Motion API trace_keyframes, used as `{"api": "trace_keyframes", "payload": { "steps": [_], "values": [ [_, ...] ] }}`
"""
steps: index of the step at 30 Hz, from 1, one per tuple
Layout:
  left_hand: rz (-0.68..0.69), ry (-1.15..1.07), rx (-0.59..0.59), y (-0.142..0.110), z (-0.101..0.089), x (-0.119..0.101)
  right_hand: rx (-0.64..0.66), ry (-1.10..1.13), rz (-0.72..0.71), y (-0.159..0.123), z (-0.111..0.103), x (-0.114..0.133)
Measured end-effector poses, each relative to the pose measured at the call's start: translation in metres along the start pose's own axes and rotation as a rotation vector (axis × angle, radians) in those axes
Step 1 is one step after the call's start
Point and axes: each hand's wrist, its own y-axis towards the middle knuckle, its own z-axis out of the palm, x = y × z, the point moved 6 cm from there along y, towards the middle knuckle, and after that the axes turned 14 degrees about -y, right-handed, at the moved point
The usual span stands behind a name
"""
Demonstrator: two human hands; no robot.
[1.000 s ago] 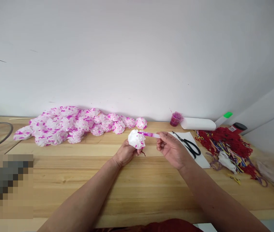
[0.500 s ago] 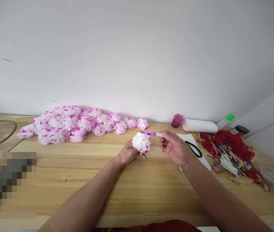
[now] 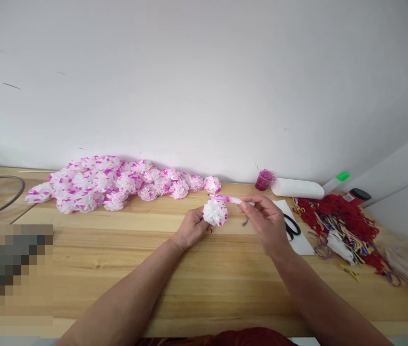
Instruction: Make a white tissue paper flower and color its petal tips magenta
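Observation:
My left hand [image 3: 194, 228] is closed on a white paper flower [image 3: 215, 212] from behind and below. Magenta marks show along the flower's right and upper edges. In my right hand [image 3: 268, 218] is a slim white brush-like stick [image 3: 232, 200], its left end stained magenta. That stained end lies across the top edge of the flower; whether it touches the petals I cannot tell. A clear cup of magenta dye [image 3: 265, 180] stands by the wall, beyond my right hand. A pile of magenta-flecked paper flowers [image 3: 96, 185] stretches along the wall to the left.
Black-handled scissors [image 3: 293, 226] rest on a white sheet [image 3: 303, 244] right of my right hand. Farther right lie tangled red and coloured cords [image 3: 348, 226], a dark-lidded jar [image 3: 358, 196] and a green-tipped white tube [image 3: 341, 178]. A white roll [image 3: 297, 187] sits by the cup.
The flower has shifted slightly right and turned, showing more white petals. My right hand has moved right and a little down, with the stick's stained end still at the flower's top.

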Motion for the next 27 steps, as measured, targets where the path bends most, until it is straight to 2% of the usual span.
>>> {"api": "trace_keyframes", "payload": {
  "steps": [4, 11, 15, 21, 27],
  "values": [
    [0.014, 0.062, 0.006, 0.0, 0.0, 0.001, -0.031, 0.062, -0.011, 0.001, -0.005, 0.003],
    [0.052, 0.177, -0.005, -0.001, -0.003, -0.005, 0.049, -0.075, -0.15, -0.016, 0.009, 0.01],
    [0.051, 0.202, -0.008, -0.001, -0.003, -0.006, 0.053, -0.113, -0.143, -0.02, 0.01, 0.005],
    [0.027, 0.204, -0.019, 0.0, -0.004, -0.008, 0.047, -0.031, -0.15, -0.022, 0.004, 0.02],
    [0.006, 0.196, -0.019, 0.0, -0.004, -0.009, 0.045, -0.198, -0.222, -0.03, 0.011, 0.014]
  ]
}}
